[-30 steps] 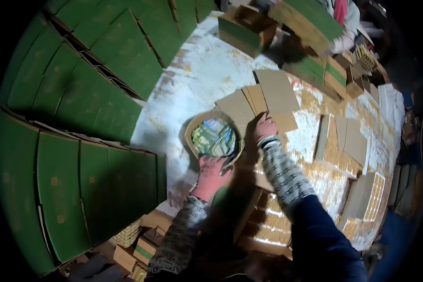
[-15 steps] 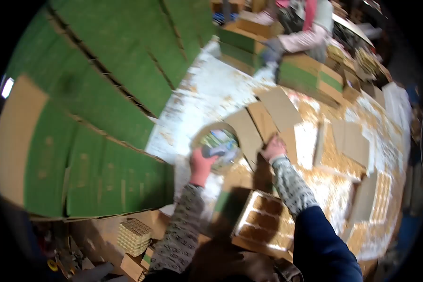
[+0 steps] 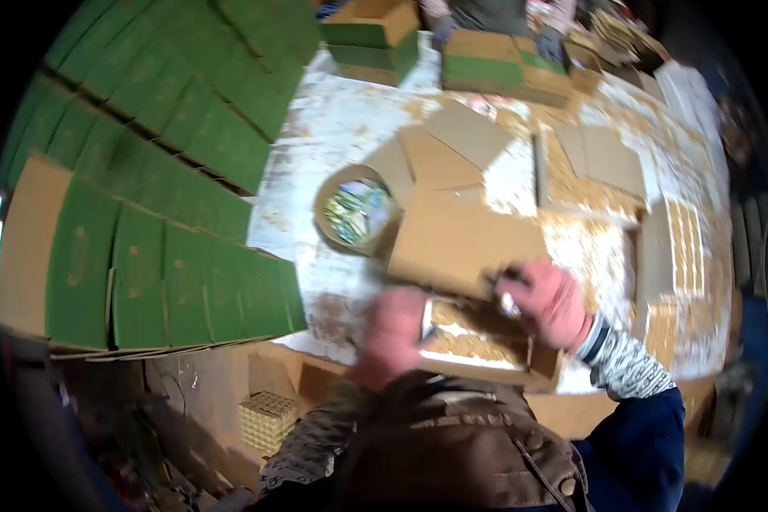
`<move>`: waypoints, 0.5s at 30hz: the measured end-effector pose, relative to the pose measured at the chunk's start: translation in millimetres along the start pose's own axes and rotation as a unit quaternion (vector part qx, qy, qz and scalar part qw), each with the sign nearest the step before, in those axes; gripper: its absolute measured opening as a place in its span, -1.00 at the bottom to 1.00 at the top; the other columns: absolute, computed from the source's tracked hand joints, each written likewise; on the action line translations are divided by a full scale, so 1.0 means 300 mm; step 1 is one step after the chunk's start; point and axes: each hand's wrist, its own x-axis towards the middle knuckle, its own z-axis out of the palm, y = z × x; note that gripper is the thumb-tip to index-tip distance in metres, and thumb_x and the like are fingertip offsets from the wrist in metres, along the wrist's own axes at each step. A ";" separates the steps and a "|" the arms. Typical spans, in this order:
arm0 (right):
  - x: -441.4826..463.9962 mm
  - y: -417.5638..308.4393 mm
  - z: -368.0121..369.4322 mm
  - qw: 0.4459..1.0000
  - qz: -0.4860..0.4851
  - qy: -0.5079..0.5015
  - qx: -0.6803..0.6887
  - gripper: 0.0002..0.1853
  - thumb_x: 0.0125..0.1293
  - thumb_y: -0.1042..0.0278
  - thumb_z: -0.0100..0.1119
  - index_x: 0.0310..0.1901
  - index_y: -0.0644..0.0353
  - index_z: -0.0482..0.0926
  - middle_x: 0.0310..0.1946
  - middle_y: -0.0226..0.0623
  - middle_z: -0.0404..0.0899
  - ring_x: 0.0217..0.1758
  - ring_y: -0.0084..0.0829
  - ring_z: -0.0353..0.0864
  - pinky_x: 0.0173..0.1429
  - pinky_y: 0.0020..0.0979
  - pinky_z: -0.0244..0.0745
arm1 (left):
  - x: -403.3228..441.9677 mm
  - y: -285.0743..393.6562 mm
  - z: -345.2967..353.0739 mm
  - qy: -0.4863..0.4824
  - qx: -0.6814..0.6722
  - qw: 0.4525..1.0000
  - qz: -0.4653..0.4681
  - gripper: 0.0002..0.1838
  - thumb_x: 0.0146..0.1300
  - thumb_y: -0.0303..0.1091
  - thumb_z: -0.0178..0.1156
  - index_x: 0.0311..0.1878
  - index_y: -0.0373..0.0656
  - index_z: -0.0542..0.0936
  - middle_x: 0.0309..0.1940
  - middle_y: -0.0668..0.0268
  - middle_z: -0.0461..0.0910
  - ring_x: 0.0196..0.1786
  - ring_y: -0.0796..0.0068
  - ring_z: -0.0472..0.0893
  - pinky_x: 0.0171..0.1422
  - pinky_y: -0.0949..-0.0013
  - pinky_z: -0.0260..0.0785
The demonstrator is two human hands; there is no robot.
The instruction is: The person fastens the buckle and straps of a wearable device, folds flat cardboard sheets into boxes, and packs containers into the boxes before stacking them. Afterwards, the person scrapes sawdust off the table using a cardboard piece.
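A: Where are the hands?
B: The right hand [image 3: 544, 300] is at the lower right corner of a brown cardboard panel [image 3: 465, 243]; the left hand [image 3: 390, 337] is beside the divided carton [image 3: 544, 365]. Both are blurred; I can't tell whether their fingers pinch.
A: And the carton?
B: On the desk [image 3: 286, 213], near the body, beyond it a round tub [image 3: 321, 218].
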 end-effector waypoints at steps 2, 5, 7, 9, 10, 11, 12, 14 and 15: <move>-0.197 -0.095 0.095 0.993 -0.043 -0.109 0.005 -0.68 0.12 0.33 0.12 -0.04 -0.06 0.56 -0.17 -0.33 0.49 -0.11 -0.26 0.52 -0.14 -0.28 0.48 | -0.038 -0.089 0.014 0.018 -0.137 0.982 -0.128 -0.35 -0.12 -0.33 0.38 0.11 -0.25 0.40 -0.05 0.02 0.46 0.02 -0.02 0.44 0.07 0.10 0.33; -0.357 -0.065 0.369 0.979 0.015 -0.183 0.084 -0.66 0.16 0.15 0.14 -0.01 -0.10 0.58 -0.12 -0.32 0.51 -0.04 -0.26 0.52 -0.06 -0.29 0.48 | -0.139 -0.161 0.192 0.022 -0.352 0.920 -0.168 -0.39 -0.08 -0.43 0.33 0.11 -0.28 0.40 -0.07 0.02 0.48 0.00 0.03 0.47 0.12 0.15 0.34; -0.300 -0.063 0.286 0.947 0.062 -0.297 0.103 -0.62 0.20 0.16 0.10 0.05 0.01 0.56 0.14 -0.20 0.44 0.13 -0.19 0.45 0.13 -0.26 0.40 | -0.162 -0.165 0.277 0.062 -0.352 0.918 -0.173 -0.43 -0.05 -0.46 0.28 0.11 -0.28 0.40 -0.12 0.06 0.48 -0.09 0.08 0.50 0.05 0.20 0.38; -0.358 -0.056 0.273 0.958 0.060 -0.264 0.097 -0.59 0.23 0.13 0.08 0.08 0.06 0.54 0.25 -0.16 0.34 0.22 -0.15 0.38 0.23 -0.26 0.34 | -0.138 -0.122 0.225 0.078 -0.312 0.927 -0.191 -0.46 -0.04 -0.48 0.26 0.10 -0.27 0.41 -0.12 0.06 0.48 -0.10 0.10 0.51 0.03 0.22 0.39; -0.409 -0.055 0.215 0.973 0.057 -0.225 0.001 -0.55 0.25 0.08 0.06 0.13 0.08 0.50 0.31 -0.17 0.27 0.32 -0.18 0.31 0.31 -0.28 0.28 | -0.131 -0.111 0.213 0.102 -0.297 0.935 -0.167 -0.49 -0.04 -0.49 0.26 0.07 -0.27 0.42 -0.12 0.08 0.48 -0.09 0.10 0.51 0.03 0.24 0.40; -0.407 -0.051 0.096 0.966 0.147 -0.202 0.061 -0.51 0.22 0.13 0.13 0.18 0.10 0.46 0.34 -0.16 0.24 0.39 -0.16 0.22 0.40 -0.26 0.18 | -0.118 -0.102 0.203 0.095 -0.277 0.945 -0.148 -0.49 -0.03 -0.50 0.25 0.07 -0.27 0.43 -0.11 0.09 0.48 -0.08 0.10 0.51 0.03 0.24 0.40; -0.409 -0.033 -0.016 0.955 0.209 -0.087 0.190 -0.43 0.13 0.24 0.27 0.20 0.13 0.42 0.31 -0.15 0.28 0.38 -0.12 0.23 0.41 -0.24 0.17 | -0.118 -0.091 0.192 0.088 -0.256 0.954 -0.133 -0.50 -0.03 -0.50 0.25 0.06 -0.27 0.43 -0.10 0.10 0.48 -0.07 0.10 0.52 0.03 0.25 0.40; -0.495 0.065 0.009 0.946 0.296 0.073 0.107 -0.33 0.00 0.35 0.39 0.20 0.18 0.38 0.23 -0.11 0.36 0.31 -0.05 0.30 0.34 -0.23 0.27 | -0.117 -0.068 0.176 0.043 -0.243 0.960 -0.134 -0.49 -0.01 -0.41 0.30 0.06 -0.27 0.44 -0.03 0.10 0.47 -0.01 0.07 0.51 0.08 0.23 0.38; -0.494 0.091 0.009 0.948 0.306 0.091 0.003 -0.31 -0.02 0.35 0.40 0.20 0.18 0.37 0.20 -0.11 0.39 0.29 -0.05 0.32 0.31 -0.24 0.30 | -0.099 -0.056 0.169 0.017 -0.221 0.968 -0.114 -0.48 -0.01 -0.37 0.32 0.06 -0.27 0.44 -0.02 0.09 0.46 0.01 0.07 0.50 0.10 0.22 0.37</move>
